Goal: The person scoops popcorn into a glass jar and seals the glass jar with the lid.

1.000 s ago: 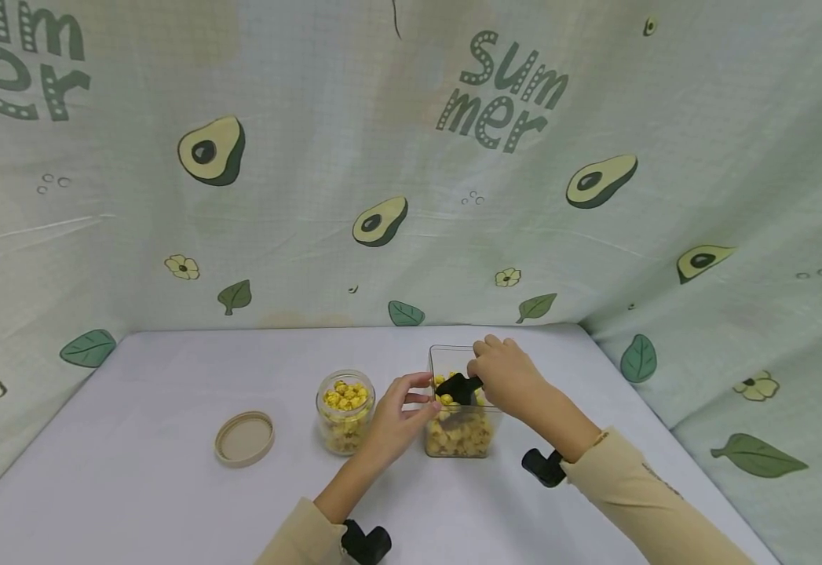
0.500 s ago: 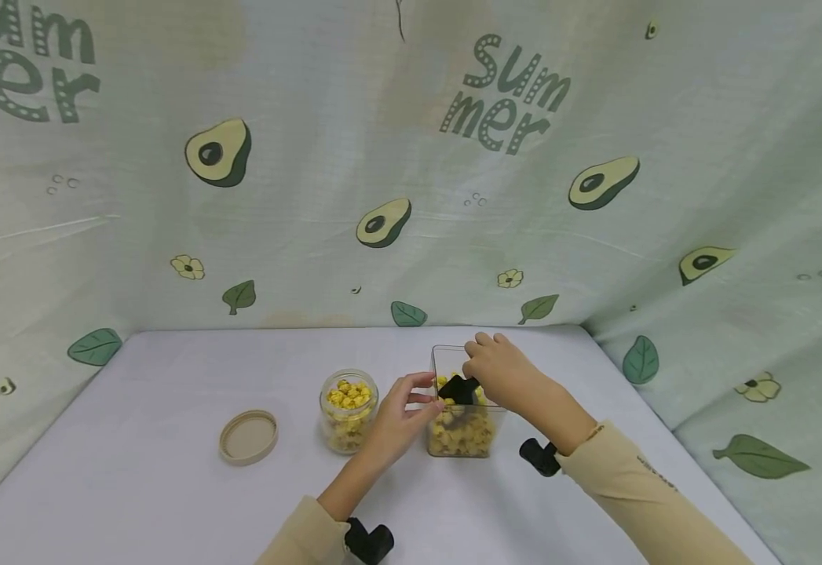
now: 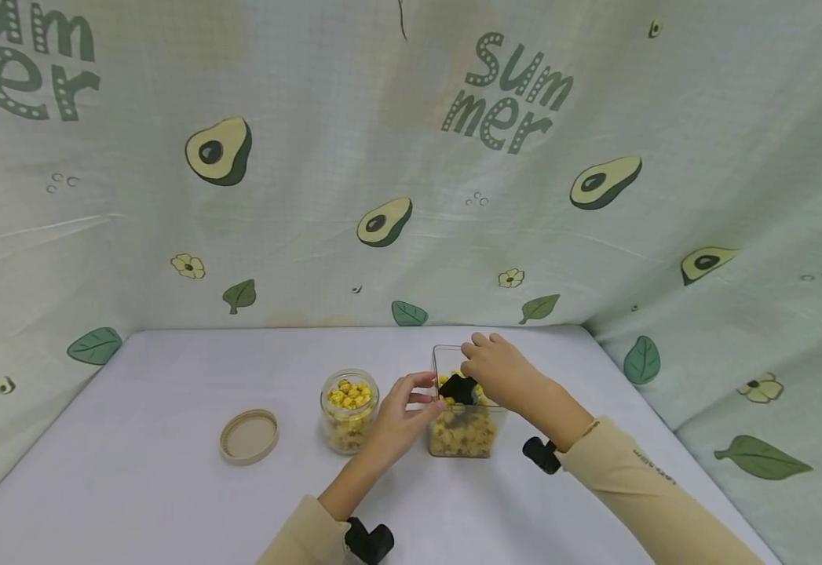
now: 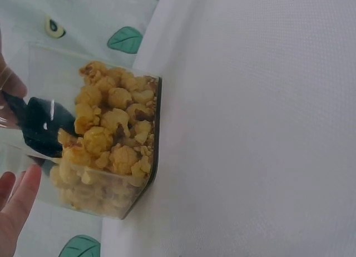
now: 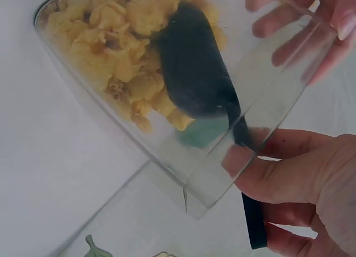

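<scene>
My right hand [image 3: 498,370] grips the handle of the black scoop [image 3: 458,388], thumb and curled fingers pinching it, with the bowl of the scoop down inside the clear square container [image 3: 464,428] and pressed into the popcorn [image 4: 108,143] there. My left hand [image 3: 400,420] rests against the near left wall of that container, fingers loosely bent around its corner to steady it; from the wrist view I see only my fingertips [image 4: 16,198] at the clear wall, so I judge it a light hold rather than a firm clasp. The round glass jar [image 3: 349,410] stands just beside my left hand, open, and already filled with yellow popcorn nearly to its mouth. Its tan lid [image 3: 249,435] lies flat on the white table [image 3: 135,486], well apart to the left. As I judge it, the scooping is far along: the jar looks close to full, while the container holds plenty, and the lid is not yet on
</scene>
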Demonstrator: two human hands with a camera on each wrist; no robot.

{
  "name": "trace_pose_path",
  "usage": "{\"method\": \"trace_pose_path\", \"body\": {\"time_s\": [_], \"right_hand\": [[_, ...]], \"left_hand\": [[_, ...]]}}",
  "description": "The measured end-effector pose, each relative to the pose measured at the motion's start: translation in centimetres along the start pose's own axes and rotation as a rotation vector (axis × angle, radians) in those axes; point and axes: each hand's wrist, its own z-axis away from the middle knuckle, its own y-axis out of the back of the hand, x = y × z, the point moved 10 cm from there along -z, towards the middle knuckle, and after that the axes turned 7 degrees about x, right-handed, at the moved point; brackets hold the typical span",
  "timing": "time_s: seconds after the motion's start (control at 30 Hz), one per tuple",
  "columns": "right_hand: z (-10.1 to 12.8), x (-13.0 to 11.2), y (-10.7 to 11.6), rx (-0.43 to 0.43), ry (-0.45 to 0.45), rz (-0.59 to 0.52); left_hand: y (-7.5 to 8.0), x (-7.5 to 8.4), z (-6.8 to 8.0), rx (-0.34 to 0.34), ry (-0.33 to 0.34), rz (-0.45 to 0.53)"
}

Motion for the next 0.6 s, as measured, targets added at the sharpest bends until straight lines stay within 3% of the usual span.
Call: {"method": "trace_pose_path", "body": {"time_s": [0.23, 0.43, 0.6], "right_hand": [[0.4, 0.7, -0.6, -0.045, -0.034, -0.12], [0.4, 0.9, -0.7, -0.032, -0.065, -0.171], [1.0, 1.8, -0.6, -0.021, -0.133, -0.29]], "left_hand": [[-0.1, -0.1, -0.1, -0.001, -0.013, 0.013], [0.2, -0.1, -0.1, 0.017, -0.018, 0.015], [0.0, -0.3, -0.1, 0.004, 0.003, 0.001]]}}
